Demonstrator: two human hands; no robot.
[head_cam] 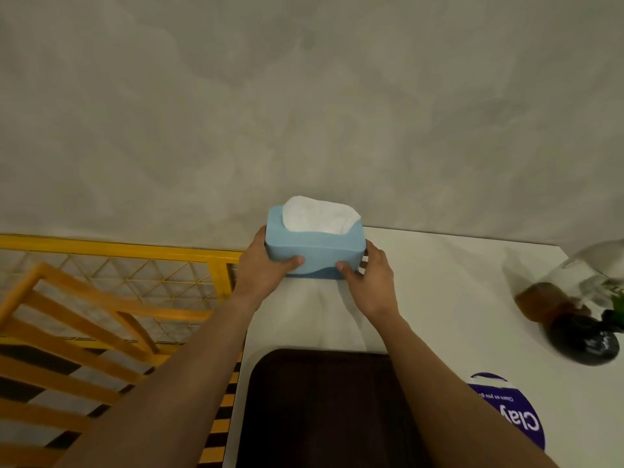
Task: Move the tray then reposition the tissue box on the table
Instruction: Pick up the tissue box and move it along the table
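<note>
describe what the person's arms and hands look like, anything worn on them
Both forearms are bare right up to the bottom edge of the picture, with no sleeves in view. The left hand and right hand wear no gloves, and no rings, watch or bracelet show on the fingers or wrists. Short, plain nails show on the thumbs.

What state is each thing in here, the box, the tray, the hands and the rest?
tissue box: upright at the table's far edge, white tissue sticking out, gripped at both ends.
left hand: closed on the box's left end.
right hand: closed on its right end.
tray: dark, flat on the white table, untouched.
glass vase: blurred, state unclear.
</note>
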